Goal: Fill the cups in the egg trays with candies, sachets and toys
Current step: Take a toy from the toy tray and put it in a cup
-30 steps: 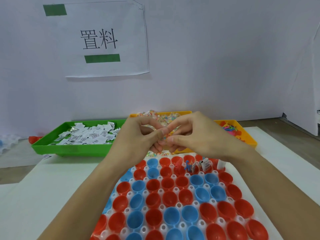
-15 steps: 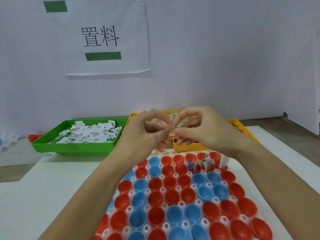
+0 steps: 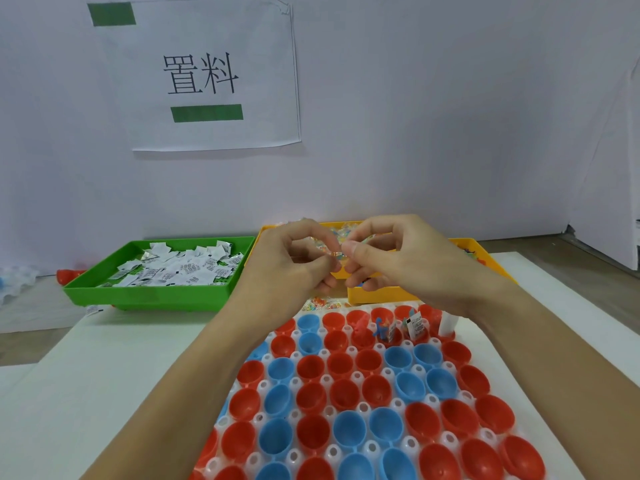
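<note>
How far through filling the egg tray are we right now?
Barely started. Only a few cups at the tray's far right hold anything: sachets and a small blue toy. In hand: the left hand and right hand pinch a small candy together above the trays. Left: nearly all red and blue cups look empty, and the green tray still holds many sachets.

We see a white sheet (image 3: 86, 393) spread over the wooden tabletop (image 3: 34, 313), and on it the egg tray (image 3: 349, 407) of red and blue cups lies nearest us. Beyond it stand a green bin (image 3: 149, 294) of white sachets on the left and two yellow bins (image 3: 381, 294) to its right. A few loose candies (image 3: 320, 303) lie between tray and bins.
</note>
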